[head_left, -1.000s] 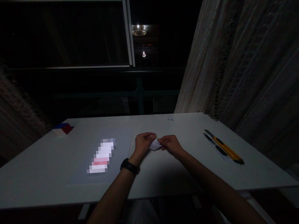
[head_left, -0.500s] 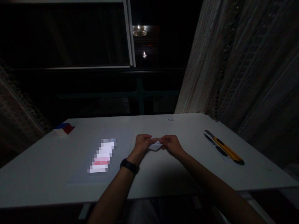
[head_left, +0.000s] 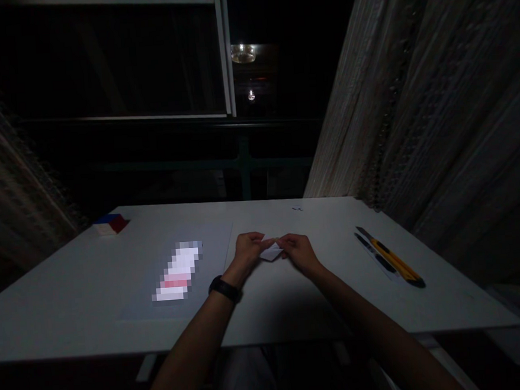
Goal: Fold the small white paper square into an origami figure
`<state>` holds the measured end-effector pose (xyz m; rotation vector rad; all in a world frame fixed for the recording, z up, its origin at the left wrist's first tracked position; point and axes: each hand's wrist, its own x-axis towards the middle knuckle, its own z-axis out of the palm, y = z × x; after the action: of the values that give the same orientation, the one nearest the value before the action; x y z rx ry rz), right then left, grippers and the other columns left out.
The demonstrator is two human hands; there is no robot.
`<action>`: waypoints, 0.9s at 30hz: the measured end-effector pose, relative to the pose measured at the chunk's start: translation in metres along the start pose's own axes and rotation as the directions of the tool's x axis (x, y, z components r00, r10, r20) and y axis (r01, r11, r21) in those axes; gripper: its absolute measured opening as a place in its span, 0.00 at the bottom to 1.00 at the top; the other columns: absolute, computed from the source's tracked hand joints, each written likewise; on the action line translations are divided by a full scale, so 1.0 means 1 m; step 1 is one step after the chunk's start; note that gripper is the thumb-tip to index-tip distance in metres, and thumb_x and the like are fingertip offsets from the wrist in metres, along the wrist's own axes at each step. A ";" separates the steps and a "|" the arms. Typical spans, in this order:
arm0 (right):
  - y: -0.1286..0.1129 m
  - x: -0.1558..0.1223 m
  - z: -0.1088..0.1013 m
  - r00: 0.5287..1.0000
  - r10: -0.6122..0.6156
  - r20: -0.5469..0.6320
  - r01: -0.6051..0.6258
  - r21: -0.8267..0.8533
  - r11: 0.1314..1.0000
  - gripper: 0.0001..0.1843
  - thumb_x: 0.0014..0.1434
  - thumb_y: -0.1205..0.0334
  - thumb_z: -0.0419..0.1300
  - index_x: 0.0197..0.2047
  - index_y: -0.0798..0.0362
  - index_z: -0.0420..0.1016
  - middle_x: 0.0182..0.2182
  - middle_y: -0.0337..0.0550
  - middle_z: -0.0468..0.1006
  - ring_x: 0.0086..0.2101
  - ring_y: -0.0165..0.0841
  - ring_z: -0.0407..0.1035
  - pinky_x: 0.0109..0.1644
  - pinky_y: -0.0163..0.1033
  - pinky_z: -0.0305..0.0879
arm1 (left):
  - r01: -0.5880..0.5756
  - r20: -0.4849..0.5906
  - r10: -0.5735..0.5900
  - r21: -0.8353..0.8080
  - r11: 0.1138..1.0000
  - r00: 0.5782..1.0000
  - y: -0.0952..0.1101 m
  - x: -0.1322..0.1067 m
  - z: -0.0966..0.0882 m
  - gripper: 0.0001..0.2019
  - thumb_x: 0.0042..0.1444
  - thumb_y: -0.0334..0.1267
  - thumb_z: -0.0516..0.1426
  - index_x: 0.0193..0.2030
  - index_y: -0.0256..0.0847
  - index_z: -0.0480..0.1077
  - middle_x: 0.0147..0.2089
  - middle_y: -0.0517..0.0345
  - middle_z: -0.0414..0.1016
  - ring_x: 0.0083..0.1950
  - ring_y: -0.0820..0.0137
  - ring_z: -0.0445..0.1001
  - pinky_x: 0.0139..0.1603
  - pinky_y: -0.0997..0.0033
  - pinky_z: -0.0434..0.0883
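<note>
“Both hands sit close together near the middle of the frame, but are they holding anything?”

“Yes. The left hand [head_left: 248,250] and the right hand [head_left: 298,250] are pinching a small piece of folded white paper [head_left: 270,253] between thumbs and fingers. Whether the fingertips of one touch those of the other, I cannot tell.”

“Which way does the paper lie from them?”

“Right between them, toward the lower side of the grip. The part that shows is a pale wedge, wider across the frame than it is deep, with a blunt corner aimed at the bottom edge. Fingers cover the upper part, so its full long axis is hidden.”

“Is one hand nearer to it?”

“Neither. Both touch it, the left from the left of the frame, the right from the right. I cannot tell whether it rests on the counter [head_left: 331,318] or is held just above.”

“And around them?”

“At right, a yellow cutter [head_left: 397,262] lies slantwise beside a slim dark-handled blade [head_left: 378,257], well apart from the right hand. At left, nearer the left hand, a large pale sheet [head_left: 217,260] lies flat, and a blue, red and white block [head_left: 109,225] stands farther toward the left edge.”
</note>
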<state>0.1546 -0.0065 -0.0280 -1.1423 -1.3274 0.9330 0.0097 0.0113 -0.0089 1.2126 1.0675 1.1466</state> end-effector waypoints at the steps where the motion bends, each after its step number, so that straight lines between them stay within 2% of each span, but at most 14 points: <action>1: 0.000 0.000 0.000 1.000 -0.008 -0.014 0.008 -0.012 1.000 0.17 0.42 0.49 0.61 0.23 0.57 0.71 0.16 0.39 0.71 0.17 0.27 0.64 0.20 0.32 0.59 | 0.000 0.019 0.000 -0.025 1.000 1.000 0.000 0.000 0.000 0.19 0.29 0.41 0.66 0.27 0.30 0.71 0.24 0.53 0.72 0.22 0.73 0.69 0.22 0.75 0.63; 5: 0.000 0.000 0.000 0.996 -0.021 -0.088 0.019 -0.033 0.999 0.18 0.42 0.47 0.60 0.23 0.56 0.71 0.16 0.40 0.72 0.17 0.29 0.64 0.20 0.33 0.59 | 0.003 0.050 0.003 -0.117 0.993 0.999 0.001 -0.001 0.002 0.22 0.28 0.37 0.67 0.33 0.30 0.71 0.29 0.50 0.75 0.26 0.71 0.71 0.27 0.73 0.66; 8: 0.000 0.001 -0.002 0.994 -0.017 -0.110 0.015 -0.021 1.000 0.19 0.42 0.46 0.60 0.23 0.56 0.71 0.16 0.40 0.71 0.17 0.29 0.64 0.20 0.33 0.60 | 0.022 0.073 -0.012 -0.134 0.991 0.997 0.004 -0.003 0.001 0.20 0.29 0.37 0.67 0.31 0.29 0.72 0.27 0.49 0.74 0.26 0.71 0.71 0.28 0.73 0.65; 14: 0.000 0.002 -0.003 0.998 0.056 -0.032 -0.053 0.080 0.995 0.18 0.39 0.47 0.62 0.23 0.56 0.72 0.17 0.40 0.73 0.19 0.30 0.66 0.22 0.34 0.62 | 0.005 0.075 -0.002 -0.043 0.999 0.997 0.001 -0.001 -0.001 0.15 0.32 0.39 0.65 0.26 0.30 0.72 0.24 0.52 0.73 0.24 0.72 0.69 0.25 0.74 0.63; 17: 0.000 0.003 -0.003 0.999 0.039 -0.032 -0.038 0.046 0.998 0.17 0.38 0.49 0.64 0.21 0.56 0.73 0.17 0.40 0.73 0.20 0.31 0.66 0.24 0.35 0.61 | -0.034 0.129 0.031 0.023 0.999 0.991 -0.003 0.001 -0.001 0.16 0.34 0.43 0.64 0.26 0.30 0.73 0.23 0.52 0.72 0.24 0.72 0.68 0.25 0.75 0.62; 20: 0.002 0.004 -0.005 0.995 0.021 -0.093 -0.022 -0.010 1.000 0.16 0.39 0.50 0.63 0.21 0.57 0.73 0.18 0.41 0.73 0.21 0.31 0.66 0.26 0.35 0.60 | -0.077 0.179 0.072 0.022 0.997 0.981 -0.003 0.001 0.000 0.19 0.41 0.49 0.59 0.24 0.30 0.72 0.23 0.53 0.71 0.24 0.73 0.67 0.25 0.75 0.62; 23: 0.004 0.005 -0.006 0.987 0.016 -0.162 -0.016 -0.002 1.000 0.16 0.41 0.50 0.62 0.21 0.57 0.72 0.18 0.41 0.72 0.21 0.30 0.65 0.26 0.34 0.60 | -0.054 0.235 0.068 -0.068 0.996 0.970 -0.001 -0.001 0.001 0.21 0.42 0.49 0.59 0.33 0.29 0.72 0.29 0.50 0.73 0.28 0.72 0.70 0.28 0.74 0.64; 25: 0.003 0.005 -0.006 0.980 0.004 -0.199 0.001 0.024 1.000 0.17 0.42 0.49 0.62 0.20 0.57 0.70 0.17 0.39 0.71 0.21 0.29 0.64 0.26 0.34 0.59 | -0.033 0.245 0.056 -0.099 0.995 0.968 -0.001 -0.003 0.001 0.25 0.36 0.43 0.64 0.43 0.31 0.70 0.32 0.49 0.74 0.31 0.71 0.71 0.31 0.73 0.66; 27: 0.002 0.004 -0.005 0.977 -0.005 -0.215 0.017 0.052 0.998 0.18 0.42 0.48 0.61 0.20 0.56 0.69 0.16 0.37 0.69 0.21 0.28 0.64 0.25 0.34 0.59 | -0.042 0.239 0.068 -0.111 0.993 0.969 -0.001 -0.004 0.001 0.30 0.32 0.38 0.66 0.46 0.33 0.68 0.33 0.51 0.74 0.31 0.72 0.71 0.32 0.74 0.66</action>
<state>0.1598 -0.0026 -0.0288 -1.1583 -1.1262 0.8080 0.0106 0.0071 -0.0097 1.2692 0.7844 1.0522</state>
